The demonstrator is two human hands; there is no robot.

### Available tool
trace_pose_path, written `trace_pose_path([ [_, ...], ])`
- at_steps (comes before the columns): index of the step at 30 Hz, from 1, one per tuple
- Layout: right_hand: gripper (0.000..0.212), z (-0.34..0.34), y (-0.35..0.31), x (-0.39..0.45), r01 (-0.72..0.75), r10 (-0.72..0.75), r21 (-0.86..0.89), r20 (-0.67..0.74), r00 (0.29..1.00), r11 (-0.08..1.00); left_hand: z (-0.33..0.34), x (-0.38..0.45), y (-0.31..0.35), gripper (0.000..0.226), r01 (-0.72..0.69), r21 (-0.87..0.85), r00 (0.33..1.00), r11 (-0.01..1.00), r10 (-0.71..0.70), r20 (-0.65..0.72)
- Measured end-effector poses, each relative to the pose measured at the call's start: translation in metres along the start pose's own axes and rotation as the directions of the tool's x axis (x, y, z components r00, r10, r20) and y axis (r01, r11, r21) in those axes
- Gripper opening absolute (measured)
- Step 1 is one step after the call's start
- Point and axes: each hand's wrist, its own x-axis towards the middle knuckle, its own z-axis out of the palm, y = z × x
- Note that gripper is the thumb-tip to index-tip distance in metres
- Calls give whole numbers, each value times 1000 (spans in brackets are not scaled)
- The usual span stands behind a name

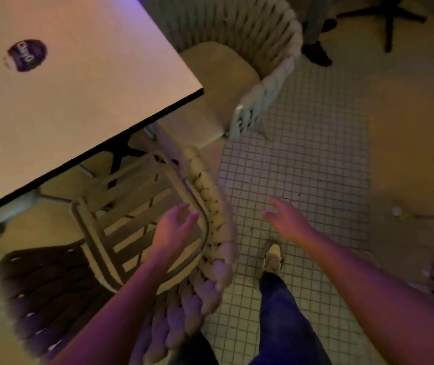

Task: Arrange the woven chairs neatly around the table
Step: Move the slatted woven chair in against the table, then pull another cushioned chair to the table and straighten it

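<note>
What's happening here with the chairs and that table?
A person stands over a woven chair at the near side of a pale table. Its seat has no cushion, only bare straps. The left hand hovers open above the seat frame, the right hand open over the tiled floor; neither grips anything. A second woven chair with a cushion is tucked at the table's far corner.

The floor (302,159) is covered in small square tiles. A round dark sticker (26,55) lies flat on the light surface at upper left. A black star-shaped base (389,14) stands at upper right. One light shoe (273,256) rests on the tiles.
</note>
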Motion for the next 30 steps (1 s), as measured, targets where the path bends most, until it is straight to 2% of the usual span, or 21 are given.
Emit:
trace_pose_path([
  [3,64,-54,44,12,-55,54,41,36,998,998,58,26,73,50,-32,-20,999,999,33,32],
  [6,61,-115,71,31,-50,49,26,14,999,998,115,50,145,53,-47,-28,997,999,49,62],
  [12,60,-222,74,95,10,-14,-43,-96,995,999,176,110,247,59,-74,-3,985,997,73,154],
  [15,61,-261,60,140,52,-60,-81,-100,993,995,180,155,280,60,-102,67,989,992,94,113],
  [17,60,-285,47,176,99,-109,-123,-77,991,987,176,187,295,61,-106,47,994,993,104,35],
  [20,61,-325,27,230,145,-155,-175,-44,987,974,169,228,306,56,-15,-36,999,999,14,-31],
  [26,61,-403,-28,340,216,-221,-242,6,975,946,149,274,324,43,183,-68,983,981,-181,22],
  [28,61,-420,-43,367,241,-246,-251,11,969,938,144,277,333,39,242,-111,970,964,-238,53],
  [30,61,-439,-58,403,279,-280,-273,36,959,921,143,287,345,31,364,-190,927,912,-335,170],
])
